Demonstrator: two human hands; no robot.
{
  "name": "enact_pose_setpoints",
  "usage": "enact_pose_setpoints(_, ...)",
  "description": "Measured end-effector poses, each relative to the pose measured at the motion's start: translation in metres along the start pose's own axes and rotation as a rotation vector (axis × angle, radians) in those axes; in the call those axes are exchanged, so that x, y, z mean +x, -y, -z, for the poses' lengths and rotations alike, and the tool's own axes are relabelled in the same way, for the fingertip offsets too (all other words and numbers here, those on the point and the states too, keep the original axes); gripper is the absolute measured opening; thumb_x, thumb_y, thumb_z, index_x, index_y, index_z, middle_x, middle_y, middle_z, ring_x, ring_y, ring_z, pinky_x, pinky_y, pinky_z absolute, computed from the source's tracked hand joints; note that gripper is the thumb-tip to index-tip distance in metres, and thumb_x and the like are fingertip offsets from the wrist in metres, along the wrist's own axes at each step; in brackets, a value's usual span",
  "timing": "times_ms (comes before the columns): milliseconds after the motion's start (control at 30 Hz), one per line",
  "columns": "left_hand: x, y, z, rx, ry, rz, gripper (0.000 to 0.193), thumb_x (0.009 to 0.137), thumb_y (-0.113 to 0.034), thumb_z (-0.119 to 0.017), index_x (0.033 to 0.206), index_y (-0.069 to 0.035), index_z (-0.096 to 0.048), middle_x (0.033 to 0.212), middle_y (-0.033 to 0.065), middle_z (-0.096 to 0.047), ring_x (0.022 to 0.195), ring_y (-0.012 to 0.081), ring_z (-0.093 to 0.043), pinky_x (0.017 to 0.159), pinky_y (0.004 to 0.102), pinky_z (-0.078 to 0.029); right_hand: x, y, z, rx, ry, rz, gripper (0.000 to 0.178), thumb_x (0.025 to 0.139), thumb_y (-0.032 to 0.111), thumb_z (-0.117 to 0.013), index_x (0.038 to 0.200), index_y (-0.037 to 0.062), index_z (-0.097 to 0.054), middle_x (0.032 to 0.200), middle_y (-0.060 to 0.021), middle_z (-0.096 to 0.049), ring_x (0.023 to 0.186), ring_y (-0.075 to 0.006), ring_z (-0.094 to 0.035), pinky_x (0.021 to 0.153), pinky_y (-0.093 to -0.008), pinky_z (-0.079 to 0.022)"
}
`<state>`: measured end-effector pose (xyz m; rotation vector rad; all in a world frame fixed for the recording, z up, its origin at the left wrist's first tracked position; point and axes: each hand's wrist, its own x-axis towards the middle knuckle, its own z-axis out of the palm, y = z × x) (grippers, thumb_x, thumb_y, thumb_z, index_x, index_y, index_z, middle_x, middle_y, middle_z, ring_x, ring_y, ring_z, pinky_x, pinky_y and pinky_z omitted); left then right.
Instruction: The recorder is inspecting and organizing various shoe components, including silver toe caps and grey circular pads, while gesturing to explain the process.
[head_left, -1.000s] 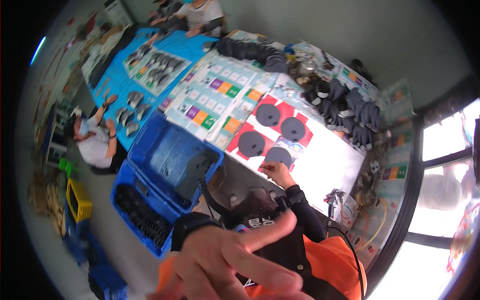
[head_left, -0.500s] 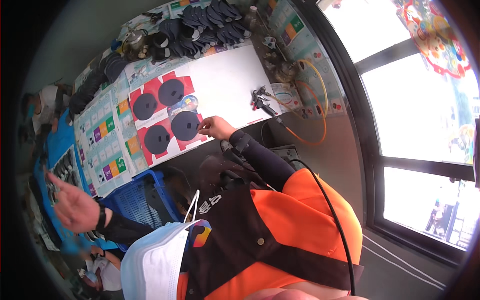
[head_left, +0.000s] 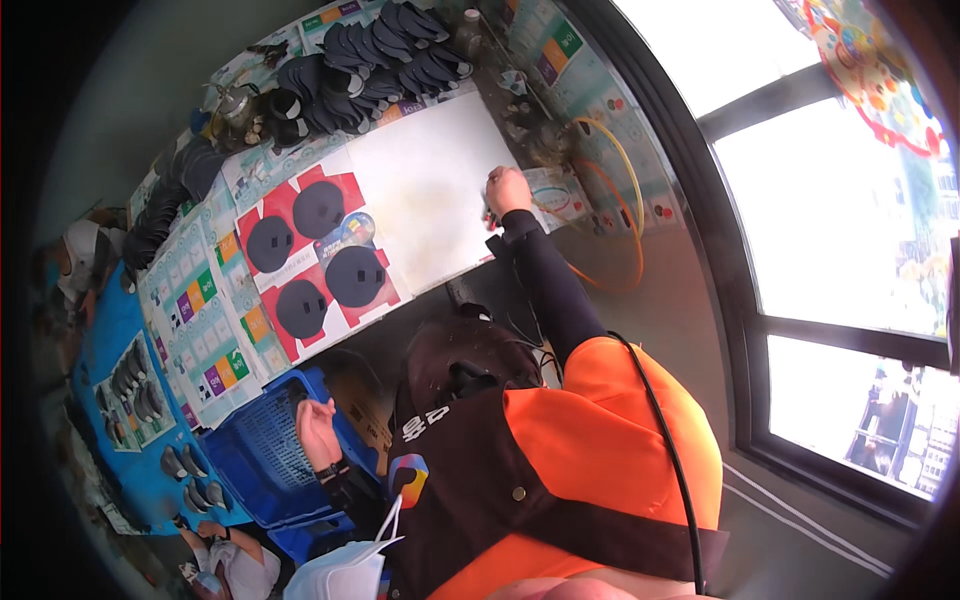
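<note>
My right hand [head_left: 508, 190] is at the right edge of the white table sheet [head_left: 420, 190], its fingers closed around a spray gun [head_left: 489, 216] that they mostly cover. My left hand [head_left: 318, 432] hangs with loosely curled fingers over a blue plastic basket [head_left: 240, 425], holding nothing I can see. Between the hands, on red and white printed card [head_left: 285, 275], lie several round dark pieces [head_left: 319, 209], each with small black rectangular parts on it.
Stacks of dark curved pieces [head_left: 365, 55] line the table's far side. Yellow and orange hoses [head_left: 638, 215] loop at the right, by the window [head_left: 830, 200]. On the left, a blue-covered table [head_left: 110, 350] bears more curved pieces, with people [head_left: 235, 560] beside it.
My right hand has left the nearest round piece and moved right to the spray gun. My left hand has drawn in from the far left to above the basket. The view has shifted slightly.
</note>
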<state>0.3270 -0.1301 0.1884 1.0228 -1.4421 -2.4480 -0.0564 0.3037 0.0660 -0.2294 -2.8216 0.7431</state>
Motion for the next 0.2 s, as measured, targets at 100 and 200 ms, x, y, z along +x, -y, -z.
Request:
enact_pose_setpoints(100, -0.003, 0.018, 0.015, -0.047, -0.121, 0.008, 0.018, 0.104, -0.021, -0.052, 0.092, -0.008, -0.056, 0.083, 0.0035, -0.054, 0.082, 0.0167, -0.055, 0.102, 0.0438, -0.044, 0.08, -0.009, -0.018, -0.142, -0.066, 0.048, 0.014, 0.087, 0.011, -0.06, 0.096, 0.004, -0.069, 0.097, -0.0204, -0.067, 0.093, -0.0411, -0.066, 0.082, -0.0509, -0.054)
enact_pose_setpoints(200, 0.007, 0.037, 0.018, -0.208, -0.24, 0.029, 0.018, 0.103, -0.024, -0.054, 0.095, -0.008, -0.059, 0.088, 0.0056, -0.059, 0.087, 0.0176, -0.058, 0.102, 0.0459, -0.044, 0.166, -0.01, -0.023, -0.184, -0.052, -0.043, 0.026, 0.088, 0.012, -0.06, 0.112, 0.0035, -0.066, 0.101, -0.0203, -0.068, 0.099, -0.0402, -0.067, 0.086, -0.0501, -0.056)
